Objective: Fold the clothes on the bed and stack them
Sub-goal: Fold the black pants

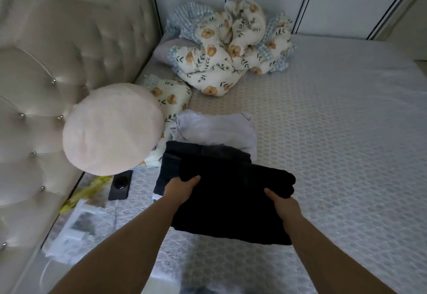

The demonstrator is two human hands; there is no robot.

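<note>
Holding a folded black garment in both hands, you are at the stacking step. Left hand: thumb on top of the cloth at its left edge, the other digits hidden beneath, so the grip is clamped on the garment. Right hand: same arrangement at the right edge, thumb above, the rest under the fold.

Position: garment sits above the bed, its far edge overlapping a dark folded piece that lies against a pale folded piece. Whether the black garment already rests on those or is carried just over them cannot be told.

Judgement: pile is begun; this item goes on next. Next move calls for squaring the black fold over the pieces below, lowering it flat, then sliding both hands out sideways without dragging layers. Crumpled floral bedding lies well apart near the wardrobe.
</note>
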